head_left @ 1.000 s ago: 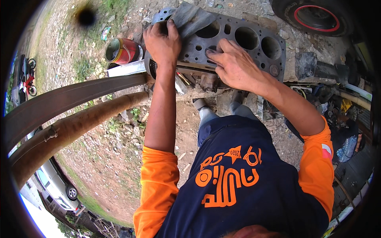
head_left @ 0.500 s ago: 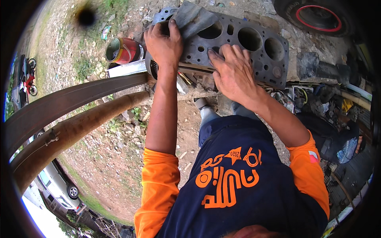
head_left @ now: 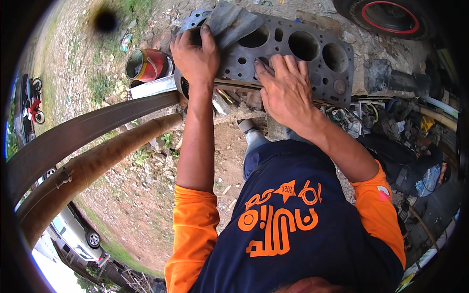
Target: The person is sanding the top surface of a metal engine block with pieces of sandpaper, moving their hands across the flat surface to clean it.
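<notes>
A grey metal engine block [head_left: 288, 73] with several round bores lies in front of me at the top of the view. On its left end rests my left hand [head_left: 198, 57], its fingers curled down at a bore and the block's edge, and its thumb beside a worn grey sheet [head_left: 234, 24]. The sheet lies across the block's upper left part. My right hand [head_left: 288, 90] presses on the top face below the middle bores. Its fingers are bent around a small dark piece [head_left: 265, 61], mostly hidden, whose kind I cannot make out.
A red and yellow bucket [head_left: 146, 65] stands left of the block. A rusty metal beam [head_left: 93, 115] and a brown pole [head_left: 97, 158] run in from the left. At upper right is a tire [head_left: 386, 17]; clutter [head_left: 391, 122] lies below it.
The whole view has shifted slightly, putting the block a little further left. My right hand has slid slightly rightward over the block; my left hand keeps about the same place on it.
</notes>
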`<state>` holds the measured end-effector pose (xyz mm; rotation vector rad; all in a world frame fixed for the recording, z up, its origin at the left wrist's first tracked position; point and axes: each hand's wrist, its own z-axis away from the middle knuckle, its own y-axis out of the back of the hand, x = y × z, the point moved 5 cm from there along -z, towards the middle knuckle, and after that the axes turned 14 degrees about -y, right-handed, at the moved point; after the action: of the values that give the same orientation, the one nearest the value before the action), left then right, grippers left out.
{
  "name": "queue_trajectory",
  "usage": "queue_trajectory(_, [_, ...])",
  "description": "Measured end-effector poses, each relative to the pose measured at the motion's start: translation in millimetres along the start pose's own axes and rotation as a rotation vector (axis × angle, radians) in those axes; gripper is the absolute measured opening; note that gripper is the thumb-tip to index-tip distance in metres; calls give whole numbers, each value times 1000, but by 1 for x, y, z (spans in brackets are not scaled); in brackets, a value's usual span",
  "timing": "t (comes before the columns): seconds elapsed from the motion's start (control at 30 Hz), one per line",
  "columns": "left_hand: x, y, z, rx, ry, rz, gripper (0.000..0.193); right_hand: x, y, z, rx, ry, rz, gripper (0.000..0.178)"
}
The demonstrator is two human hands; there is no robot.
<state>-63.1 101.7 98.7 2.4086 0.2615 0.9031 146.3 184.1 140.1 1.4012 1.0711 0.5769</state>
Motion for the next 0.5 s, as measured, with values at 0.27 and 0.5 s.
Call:
queue_trajectory(0.27, [5, 2, 1, -11, 13, -4, 32, 6, 2, -5, -4, -16, -10, 40])
queue_trajectory(0.5, [2, 1, 1, -5, 27, 6, 31, 8, 3, -2, 27, 13, -31, 41])
